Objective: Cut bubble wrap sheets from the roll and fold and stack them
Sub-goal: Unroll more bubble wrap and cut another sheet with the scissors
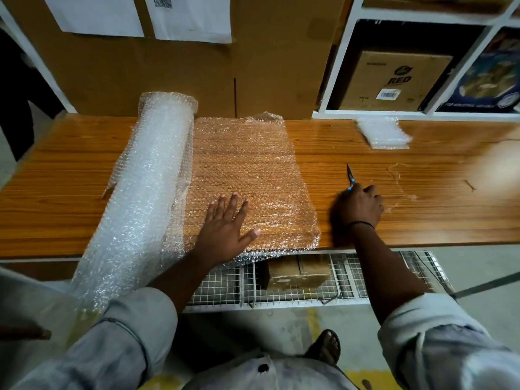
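Here, a bubble wrap roll lies on the wooden surface at the left of the frame, slanting from upper centre down toward the lower left, its near end jutting past the front edge. A sheet runs out from the roll's right side and lies flat across the middle of the surface; its near edge hangs slightly over the front.

The left hand rests palm-down on the sheet's near part, just right of the roll — fingers straight and spread, thumb out to the right. The right hand sits on the bare wood right of the sheet, apart from it, its fingers curled round the blue handle of a cutter whose dark blade points toward the top of the frame.

A stack of folded sheets lies at the upper right, near the surface's back edge. Below the front edge, a wire rack holds a cardboard box.
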